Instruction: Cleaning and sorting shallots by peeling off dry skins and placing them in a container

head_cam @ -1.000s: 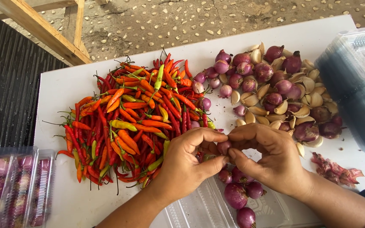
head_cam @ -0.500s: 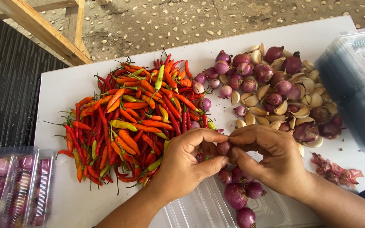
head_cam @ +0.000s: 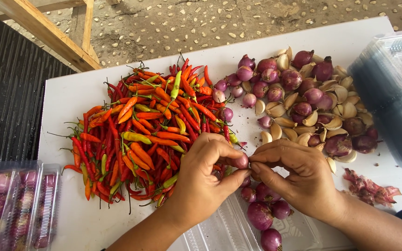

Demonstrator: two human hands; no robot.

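Note:
Both my hands meet over the white table. My left hand pinches a small purple shallot between thumb and fingers. My right hand touches the same shallot with its fingertips. Beneath the hands lies a clear plastic tray holding several peeled shallots. A heap of red, orange and green chillies spreads to the left of my left hand.
A pile of shallots and garlic cloves lies at the back right. Shallot skins sit by my right wrist. Stacked clear containers stand at the right edge, packed trays at the left. A wooden frame crosses beyond the table.

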